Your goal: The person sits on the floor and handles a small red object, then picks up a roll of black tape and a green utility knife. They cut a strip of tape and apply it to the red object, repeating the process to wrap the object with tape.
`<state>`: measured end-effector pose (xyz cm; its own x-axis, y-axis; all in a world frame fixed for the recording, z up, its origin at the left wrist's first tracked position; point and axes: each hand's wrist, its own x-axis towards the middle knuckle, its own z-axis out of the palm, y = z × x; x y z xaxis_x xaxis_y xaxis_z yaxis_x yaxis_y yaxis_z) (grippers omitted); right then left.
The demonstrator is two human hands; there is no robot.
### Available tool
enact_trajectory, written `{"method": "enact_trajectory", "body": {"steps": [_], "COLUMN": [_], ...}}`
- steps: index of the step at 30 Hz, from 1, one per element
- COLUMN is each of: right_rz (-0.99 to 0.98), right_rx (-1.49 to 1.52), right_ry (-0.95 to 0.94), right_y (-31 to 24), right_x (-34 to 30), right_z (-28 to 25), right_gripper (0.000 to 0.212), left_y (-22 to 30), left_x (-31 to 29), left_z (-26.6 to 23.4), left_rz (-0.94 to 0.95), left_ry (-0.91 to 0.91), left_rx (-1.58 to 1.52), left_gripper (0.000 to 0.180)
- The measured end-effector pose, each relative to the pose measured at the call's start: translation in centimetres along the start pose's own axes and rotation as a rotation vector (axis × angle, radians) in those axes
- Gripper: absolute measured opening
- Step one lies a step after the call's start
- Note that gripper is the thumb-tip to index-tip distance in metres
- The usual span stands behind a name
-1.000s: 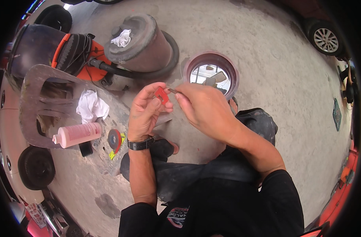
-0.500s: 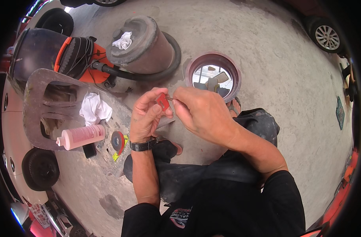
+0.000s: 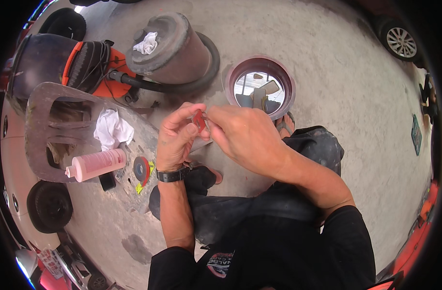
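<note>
Over my lap, my left hand (image 3: 175, 137) pinches a small red piece (image 3: 198, 121) with a dark opening between thumb and fingers. A dark watch (image 3: 172, 175) is on that wrist. Knuckles up, my right hand (image 3: 245, 135) meets the piece from the right, its fingertips closed against the red piece's edge. What lies in the right fingertips is mostly hidden; a thin metallic bit shows there. To the left, a plastic chair (image 3: 39, 140) bears a white cloth (image 3: 112, 129), a pink bottle (image 3: 97, 164), a tape roll (image 3: 142, 168) and a dark flat object (image 3: 107, 182).
Ahead stands a maroon round tub (image 3: 291, 87) with a shiny, mirror-like surface inside. A lidded drum (image 3: 172, 53) with a hose (image 3: 209, 53) round it sits beside an orange-and-black machine (image 3: 97, 67). Tyres (image 3: 49, 207) and cars line the left; a car wheel (image 3: 401, 42) is far right.
The red piece has turned a little in my left fingers. My right fingertips have come closer to it, and the thin dark metallic piece between them shows less. The view has shifted slightly.
</note>
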<state>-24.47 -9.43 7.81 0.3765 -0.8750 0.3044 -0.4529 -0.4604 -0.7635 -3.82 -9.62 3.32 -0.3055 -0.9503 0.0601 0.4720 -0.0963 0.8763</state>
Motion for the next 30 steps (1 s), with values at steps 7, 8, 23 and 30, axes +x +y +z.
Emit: {"method": "enact_trajectory", "body": {"steps": [7,8,23,30], "right_rz": [0.049,0.044,0.097,0.131], "right_rx": [0.031,0.055,0.01,0.02], "right_ry": [-0.038,-0.042,0.017,-0.047], "right_y": [0.1,0.2,0.3,-0.1], "right_x": [0.0,0.1,0.2,0.1], "right_z": [0.2,0.3,-0.1,-0.7], "right_gripper": [0.009,0.015,0.011,0.011], "left_y": [-0.2,-0.2,-0.3,0.4], "left_x": [0.1,0.1,0.2,0.3], "left_z": [-0.2,-0.1,0.5,-0.1], "left_rz": [0.008,0.01,-0.042,-0.052], "left_ry": [-0.018,-0.016,0.021,-0.038], "left_rx": [0.014,0.014,-0.018,0.118], "left_gripper": [0.042,0.042,0.042,0.042]}}
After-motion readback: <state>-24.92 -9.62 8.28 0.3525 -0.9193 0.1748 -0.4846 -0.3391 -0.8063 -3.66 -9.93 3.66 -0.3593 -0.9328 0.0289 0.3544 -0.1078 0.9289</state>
